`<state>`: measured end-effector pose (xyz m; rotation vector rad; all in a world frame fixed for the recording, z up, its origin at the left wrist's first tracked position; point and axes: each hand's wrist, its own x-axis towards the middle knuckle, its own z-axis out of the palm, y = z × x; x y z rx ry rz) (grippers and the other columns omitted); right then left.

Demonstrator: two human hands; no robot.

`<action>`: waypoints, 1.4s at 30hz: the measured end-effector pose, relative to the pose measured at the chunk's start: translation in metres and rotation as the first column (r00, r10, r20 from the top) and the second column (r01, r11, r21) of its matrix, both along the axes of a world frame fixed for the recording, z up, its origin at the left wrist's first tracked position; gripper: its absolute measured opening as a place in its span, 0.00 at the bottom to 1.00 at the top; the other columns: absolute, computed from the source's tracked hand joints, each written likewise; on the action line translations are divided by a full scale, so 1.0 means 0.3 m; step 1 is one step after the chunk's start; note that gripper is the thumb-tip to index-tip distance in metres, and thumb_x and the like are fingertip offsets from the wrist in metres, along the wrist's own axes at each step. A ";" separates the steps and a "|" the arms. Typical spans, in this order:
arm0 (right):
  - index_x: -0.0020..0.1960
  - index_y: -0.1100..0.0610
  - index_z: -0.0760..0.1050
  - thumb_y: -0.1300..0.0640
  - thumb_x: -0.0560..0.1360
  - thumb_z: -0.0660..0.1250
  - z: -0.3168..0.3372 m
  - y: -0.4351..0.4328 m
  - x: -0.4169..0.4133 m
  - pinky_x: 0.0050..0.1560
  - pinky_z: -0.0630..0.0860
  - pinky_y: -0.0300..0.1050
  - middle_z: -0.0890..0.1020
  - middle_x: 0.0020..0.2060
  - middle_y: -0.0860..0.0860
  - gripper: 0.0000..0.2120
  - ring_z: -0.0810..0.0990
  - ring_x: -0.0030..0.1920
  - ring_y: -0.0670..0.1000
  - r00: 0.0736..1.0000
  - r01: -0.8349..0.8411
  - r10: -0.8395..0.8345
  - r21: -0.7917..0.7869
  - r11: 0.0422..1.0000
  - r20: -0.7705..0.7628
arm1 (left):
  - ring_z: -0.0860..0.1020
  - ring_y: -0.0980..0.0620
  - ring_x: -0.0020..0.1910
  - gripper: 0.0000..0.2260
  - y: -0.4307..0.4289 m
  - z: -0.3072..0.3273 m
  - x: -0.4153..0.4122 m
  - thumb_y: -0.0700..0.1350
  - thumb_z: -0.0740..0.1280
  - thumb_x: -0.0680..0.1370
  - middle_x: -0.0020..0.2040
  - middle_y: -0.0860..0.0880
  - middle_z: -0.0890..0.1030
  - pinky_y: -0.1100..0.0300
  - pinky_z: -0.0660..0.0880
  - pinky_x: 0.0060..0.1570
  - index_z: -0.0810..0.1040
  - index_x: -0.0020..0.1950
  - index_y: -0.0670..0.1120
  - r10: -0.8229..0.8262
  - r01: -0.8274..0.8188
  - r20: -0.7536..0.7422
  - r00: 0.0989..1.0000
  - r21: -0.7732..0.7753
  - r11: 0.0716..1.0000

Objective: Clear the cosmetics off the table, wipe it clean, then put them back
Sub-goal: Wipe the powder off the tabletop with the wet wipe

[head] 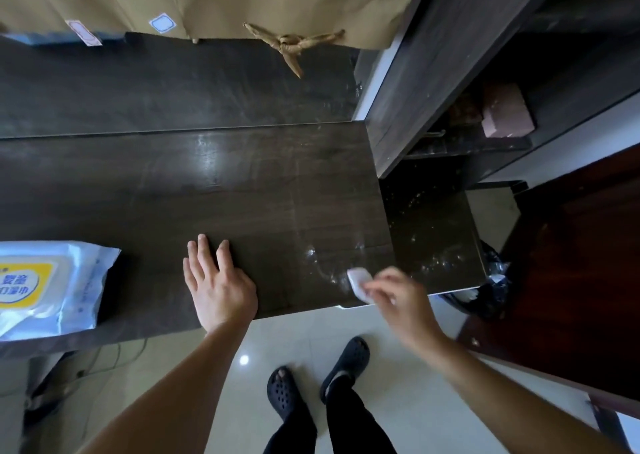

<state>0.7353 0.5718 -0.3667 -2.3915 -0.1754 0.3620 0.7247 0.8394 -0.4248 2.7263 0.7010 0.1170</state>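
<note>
The dark wooden table [242, 183] stands before the person, wet streaks at its near right corner. There the right hand [401, 298] pinches a folded white wipe [360, 282] in curled fingers. The left hand [220, 287] rests flat on the table, fingers spread. Overlapping strokes toward the edge would likely clean best.

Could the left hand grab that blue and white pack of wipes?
Probably yes. The left hand rests flat on the dark wooden tabletop, and only bare wood lies between it and the blue-and-white wipes pack.

On dark table [242, 194], left hand [221, 287] flat, right hand [401, 298] pinching white wipe [358, 280]
</note>
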 end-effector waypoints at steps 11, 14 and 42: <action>0.39 0.61 0.79 0.67 0.72 0.66 -0.107 0.053 0.197 0.39 0.63 0.37 0.75 0.39 0.54 0.05 0.74 0.39 0.54 0.966 -0.090 0.126 -0.166 0.982 0.225 | 0.57 0.37 0.74 0.21 -0.002 -0.012 0.001 0.41 0.54 0.74 0.73 0.36 0.64 0.44 0.51 0.74 0.71 0.65 0.40 0.015 -0.015 0.006 1.000 0.041 0.999; 0.47 0.55 0.81 0.68 0.72 0.68 -0.064 -0.006 -0.057 0.40 0.65 0.30 0.74 0.40 0.47 0.10 0.72 0.42 0.45 0.945 -0.324 0.326 -0.078 0.943 0.008 | 0.59 0.36 0.73 0.21 -0.005 -0.008 0.003 0.40 0.54 0.73 0.72 0.35 0.65 0.42 0.54 0.73 0.72 0.64 0.39 0.016 -0.017 0.035 0.999 0.050 0.999; 0.44 0.61 0.82 0.62 0.72 0.62 -0.110 0.413 0.820 0.44 0.67 0.43 0.79 0.44 0.60 0.09 0.77 0.46 0.59 0.966 -0.070 0.094 -0.105 0.992 0.240 | 0.62 0.36 0.72 0.21 -0.007 0.013 0.010 0.40 0.55 0.72 0.70 0.36 0.68 0.42 0.57 0.72 0.75 0.63 0.39 0.048 -0.049 0.042 0.998 0.023 0.999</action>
